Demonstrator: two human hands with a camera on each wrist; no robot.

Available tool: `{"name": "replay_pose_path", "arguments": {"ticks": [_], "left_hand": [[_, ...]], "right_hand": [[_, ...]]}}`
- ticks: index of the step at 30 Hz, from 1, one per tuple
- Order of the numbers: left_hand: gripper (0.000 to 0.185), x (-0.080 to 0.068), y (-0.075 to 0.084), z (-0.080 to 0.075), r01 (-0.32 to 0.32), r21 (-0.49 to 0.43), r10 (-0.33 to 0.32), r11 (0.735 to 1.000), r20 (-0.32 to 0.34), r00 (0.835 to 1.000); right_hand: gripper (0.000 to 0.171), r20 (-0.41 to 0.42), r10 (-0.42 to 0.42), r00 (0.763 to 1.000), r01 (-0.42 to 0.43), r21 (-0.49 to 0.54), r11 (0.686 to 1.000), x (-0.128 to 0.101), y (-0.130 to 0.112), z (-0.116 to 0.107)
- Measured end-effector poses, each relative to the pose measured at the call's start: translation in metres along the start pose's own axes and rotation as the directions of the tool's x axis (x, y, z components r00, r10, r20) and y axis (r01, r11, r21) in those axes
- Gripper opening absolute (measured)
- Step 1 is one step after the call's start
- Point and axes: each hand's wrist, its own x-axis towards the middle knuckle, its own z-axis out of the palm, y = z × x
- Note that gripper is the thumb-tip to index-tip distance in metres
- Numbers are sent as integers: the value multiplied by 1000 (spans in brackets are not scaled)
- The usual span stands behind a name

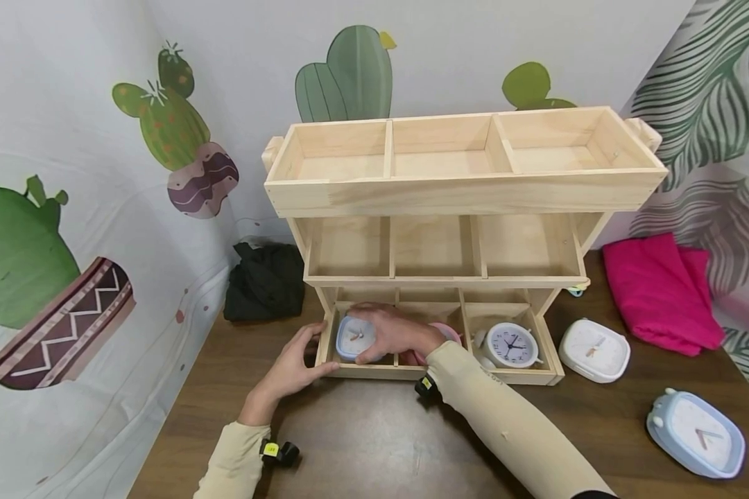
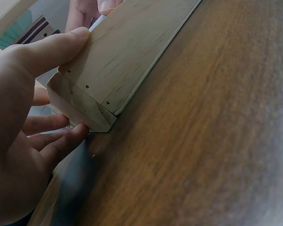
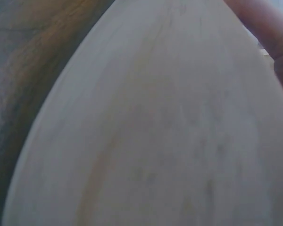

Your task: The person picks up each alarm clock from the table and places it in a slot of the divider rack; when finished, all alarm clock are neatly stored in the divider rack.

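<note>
A three-tier wooden organizer [image 1: 468, 195] stands on the table. In the bottom tier's left compartment sits a blue alarm clock [image 1: 351, 338]; my right hand [image 1: 394, 330] reaches in from the right and grips it. My left hand [image 1: 290, 369] holds the bottom tier's front left corner. In the left wrist view its thumb lies at the top edge of the front board [image 2: 127, 52], with the other fingers against the side. A pink clock [image 1: 447, 333] in the middle compartment is partly hidden by my right arm. The right compartment has a white round alarm clock [image 1: 512, 345]. Wood fills most of the right wrist view.
Right of the organizer, a white alarm clock [image 1: 595, 351] and another blue alarm clock [image 1: 699, 433] lie on the brown table [image 1: 374, 443]. Behind them is a bright pink cloth [image 1: 661, 294]. A black cloth bundle [image 1: 265, 283] sits left of the organizer, near the patterned wall hanging [image 1: 212, 69].
</note>
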Motion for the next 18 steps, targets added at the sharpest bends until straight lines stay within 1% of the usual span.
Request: {"name": "replay_pose_path", "arguments": {"ticks": [9,18], "left_hand": [[81,0,-2,1,-2,-4,2,1000,-1,1000],[81,-1,-1,1,-5,5,5,1000,-5,1000]], "right_hand": [[87,30,-3,1000,5,-44,999,0,2,2],[89,76,-1,997,4,-35,999,2,1,1]]}}
